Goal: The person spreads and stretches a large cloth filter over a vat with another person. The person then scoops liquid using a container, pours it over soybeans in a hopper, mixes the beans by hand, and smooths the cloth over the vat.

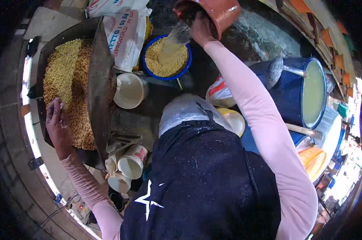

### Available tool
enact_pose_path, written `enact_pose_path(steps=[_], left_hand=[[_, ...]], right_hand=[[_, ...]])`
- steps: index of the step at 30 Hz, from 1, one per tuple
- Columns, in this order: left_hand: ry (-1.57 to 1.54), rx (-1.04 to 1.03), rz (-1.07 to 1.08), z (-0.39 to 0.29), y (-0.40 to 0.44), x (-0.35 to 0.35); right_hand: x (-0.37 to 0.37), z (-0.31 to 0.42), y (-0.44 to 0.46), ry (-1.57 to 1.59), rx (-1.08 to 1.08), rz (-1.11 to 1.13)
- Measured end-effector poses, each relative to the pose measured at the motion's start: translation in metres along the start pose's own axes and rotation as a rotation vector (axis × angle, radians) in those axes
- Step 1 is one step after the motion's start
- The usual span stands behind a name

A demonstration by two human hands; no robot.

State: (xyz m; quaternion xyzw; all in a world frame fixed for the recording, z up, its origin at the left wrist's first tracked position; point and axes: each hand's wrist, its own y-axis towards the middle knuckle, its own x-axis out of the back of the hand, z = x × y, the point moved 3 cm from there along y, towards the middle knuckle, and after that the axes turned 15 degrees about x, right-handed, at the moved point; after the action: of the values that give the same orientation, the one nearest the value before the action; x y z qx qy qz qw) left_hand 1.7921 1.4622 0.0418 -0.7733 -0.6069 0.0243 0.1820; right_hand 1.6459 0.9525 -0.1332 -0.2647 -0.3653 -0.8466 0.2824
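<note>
My right hand (203, 29) grips the rim of a reddish-brown bucket (226, 16), which is tilted on its side. Cloudy water (177, 37) streams from it into a blue-rimmed basin (145, 64) of pale yellow soybeans (161, 64). On the left, my left hand (58, 120) is at the edge of a dark metal hopper (99, 80) full of soybeans (63, 72). Its fingers are bunched together, with pale bits on the tips; whether they hold a bean I cannot make out. Part of the right hand is shaded by the bucket.
White sacks (127, 38) stand behind the hopper. White buckets (130, 91) are between hopper and basin, with several tubs (131, 164) nearer. To the right is a blue drum (289, 86) of pale liquid, a metal ladle (275, 73) across its rim, and an orange basket (311, 160).
</note>
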Motion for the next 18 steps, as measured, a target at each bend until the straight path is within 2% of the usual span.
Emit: enact_pose_path(steps=[1, 5, 6, 8, 10, 11, 12, 13, 14, 15, 16, 17, 18], left_hand=[[0.106, -0.064, -0.027, -0.003, -0.005, -0.003], [0.087, -0.018, -0.007, -0.008, -0.017, -0.017], [0.084, -0.022, -0.031, -0.019, -0.031, -0.031], [0.089, -0.027, -0.058, -0.035, -0.062, -0.064], [-0.062, -0.155, -0.101, -0.047, -0.106, -0.104], [-0.103, -0.126, -0.085, -0.045, -0.124, -0.129], [-0.179, -0.117, 0.113, -0.026, -0.125, -0.138], [-0.220, -0.063, 0.178, -0.013, -0.138, -0.169], [0.186, 0.053, 0.121, 0.011, -0.142, -0.182], [0.636, -0.326, 0.221, 0.032, -0.148, -0.205], [0.353, 0.172, 0.243, 0.084, -0.140, -0.214], [-0.258, 0.613, 0.386, 0.151, -0.131, -0.221], [-0.206, 0.741, 0.295, 0.207, -0.128, -0.219]], right_hand=[[-0.005, -0.001, 0.001, 0.210, -0.027, -0.020], [-0.006, 0.006, 0.008, 1.055, -0.123, -0.111], [0.014, 0.015, 0.012, 1.061, -0.131, -0.116], [0.065, 0.026, 0.013, -0.087, -0.246, 0.534], [0.040, -0.075, -0.037, 0.179, -0.139, 0.041], [0.001, -0.164, -0.070, 0.333, -0.260, 0.040], [0.048, -0.126, -0.102, 0.856, -0.573, 0.018], [0.067, -0.136, -0.136, 0.943, -0.792, 0.120], [0.080, -0.150, -0.178, 0.941, -0.861, 0.155], [0.086, -0.170, -0.228, 1.077, -1.010, 0.122], [0.107, -0.161, -0.264, 0.986, -1.177, 0.107], [0.116, -0.165, -0.305, 1.018, -1.224, 0.047], [0.124, -0.170, -0.349, 1.022, -1.331, 0.009]])
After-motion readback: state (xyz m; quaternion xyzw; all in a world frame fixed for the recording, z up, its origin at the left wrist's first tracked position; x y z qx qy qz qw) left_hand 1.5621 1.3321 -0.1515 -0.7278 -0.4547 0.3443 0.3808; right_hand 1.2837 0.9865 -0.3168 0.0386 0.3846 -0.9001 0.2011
